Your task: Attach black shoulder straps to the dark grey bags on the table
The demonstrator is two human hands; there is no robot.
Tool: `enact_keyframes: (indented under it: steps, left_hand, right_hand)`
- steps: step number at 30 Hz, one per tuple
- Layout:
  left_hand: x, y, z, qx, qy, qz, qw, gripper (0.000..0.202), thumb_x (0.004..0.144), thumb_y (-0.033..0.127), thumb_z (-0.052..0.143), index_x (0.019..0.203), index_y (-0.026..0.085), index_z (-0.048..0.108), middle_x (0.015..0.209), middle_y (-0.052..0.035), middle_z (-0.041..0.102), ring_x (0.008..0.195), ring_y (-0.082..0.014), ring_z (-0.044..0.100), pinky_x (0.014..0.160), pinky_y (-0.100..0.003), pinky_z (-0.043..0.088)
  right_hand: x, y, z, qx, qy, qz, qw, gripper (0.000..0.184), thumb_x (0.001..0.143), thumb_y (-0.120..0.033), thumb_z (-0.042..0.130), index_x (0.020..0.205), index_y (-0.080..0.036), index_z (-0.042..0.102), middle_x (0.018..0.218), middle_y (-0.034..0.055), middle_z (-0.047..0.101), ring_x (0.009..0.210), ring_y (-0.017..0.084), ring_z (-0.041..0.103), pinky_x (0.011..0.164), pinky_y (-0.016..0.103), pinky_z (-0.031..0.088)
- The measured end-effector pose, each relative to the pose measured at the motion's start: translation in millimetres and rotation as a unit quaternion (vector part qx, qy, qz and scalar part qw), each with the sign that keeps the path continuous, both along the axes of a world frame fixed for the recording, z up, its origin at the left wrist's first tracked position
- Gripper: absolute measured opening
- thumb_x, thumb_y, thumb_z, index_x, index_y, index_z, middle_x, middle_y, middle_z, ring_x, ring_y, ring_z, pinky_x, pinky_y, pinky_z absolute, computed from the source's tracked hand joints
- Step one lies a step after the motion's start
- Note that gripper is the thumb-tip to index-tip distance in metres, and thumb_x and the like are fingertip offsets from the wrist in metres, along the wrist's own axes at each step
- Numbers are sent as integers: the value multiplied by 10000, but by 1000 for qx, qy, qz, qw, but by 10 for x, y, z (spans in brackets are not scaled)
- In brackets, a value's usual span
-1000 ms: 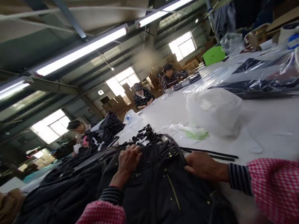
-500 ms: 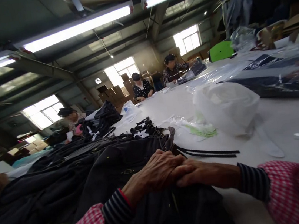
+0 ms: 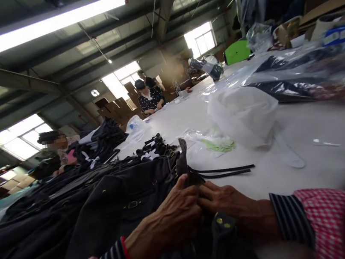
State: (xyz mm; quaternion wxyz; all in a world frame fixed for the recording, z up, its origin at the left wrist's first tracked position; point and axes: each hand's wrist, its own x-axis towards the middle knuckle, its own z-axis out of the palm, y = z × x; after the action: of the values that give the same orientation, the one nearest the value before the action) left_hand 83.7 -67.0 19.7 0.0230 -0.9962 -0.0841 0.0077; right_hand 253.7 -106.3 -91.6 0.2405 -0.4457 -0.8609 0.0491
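Observation:
A black jacket (image 3: 114, 198) with brass buttons lies on the white table (image 3: 322, 133) in front of me, on top of a pile of more black garments. My left hand (image 3: 175, 215) and my right hand (image 3: 229, 205) meet at the jacket's near edge, fingers curled and pinching its fabric beside a black strap (image 3: 184, 162) that stands up from it. Both wrists show striped cuffs under red checked sleeves.
Two thin black strips (image 3: 227, 172) lie just beyond my hands. A crumpled white bag (image 3: 243, 114) and green scraps (image 3: 222, 144) sit mid-table, bagged dark garments (image 3: 307, 74) at right. Other people (image 3: 146, 96) work at the far and left sides.
My hands, apart on the jacket a second ago, came together at its near edge and now pinch the fabric. The black strap has lifted upright. The view has tilted slightly.

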Motion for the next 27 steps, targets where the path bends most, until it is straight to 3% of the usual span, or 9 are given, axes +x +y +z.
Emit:
enact_keyframes:
  steps: [5,8,11,14,17,23,27]
  left_hand:
    - [-46,-17,135,-42,45,17,998,260,1036,303,485,868,279,682,679,50,639,687,-146,583,1128,-409,345]
    - [-318,74,177,36,71,-4,997,340,1053,245,398,843,244,666,627,37,593,602,-150,511,1092,-418,374]
    - [-713,154,165,110,66,15,992,360,1029,193,394,730,216,594,649,26,576,602,-155,495,1088,-431,384]
    - [-963,114,99,153,29,32,987,323,992,71,360,891,216,630,905,-3,679,881,-179,608,1139,-433,347]
    - [-950,11,-4,157,6,18,987,380,976,40,347,1230,198,582,1278,-53,636,1217,-210,534,1158,-434,335]
    - [-806,2,-148,10,13,111,994,441,974,134,507,1394,268,479,1351,-30,581,1224,-206,510,1055,-355,418]
    - [-885,7,-187,27,3,77,997,554,975,63,443,1461,328,419,1481,-15,502,1400,-226,371,1149,-405,327]
  right_hand:
    - [-4,-36,-26,37,-54,-11,998,97,964,-264,583,975,-169,589,993,93,603,920,253,531,582,299,444]
    - [31,-79,24,29,-39,10,999,102,939,-265,608,966,-173,575,1018,93,593,934,250,519,641,315,460]
    - [45,-114,51,34,-37,16,999,52,912,-134,564,949,-170,572,1033,103,586,954,241,513,701,325,467]
    - [26,-143,40,40,-43,9,998,115,882,-72,554,935,-171,577,1021,99,590,944,240,522,696,327,457]
    - [4,-174,55,30,-56,-6,998,134,871,-65,566,939,-179,581,993,83,602,928,247,539,641,325,421]
    - [-77,17,220,-12,-80,-11,997,200,925,-115,517,1100,-201,560,966,57,662,835,216,618,612,314,364]
    - [-221,312,189,-67,-133,-67,987,207,931,-151,500,1134,-151,542,834,70,710,708,212,673,564,314,323]
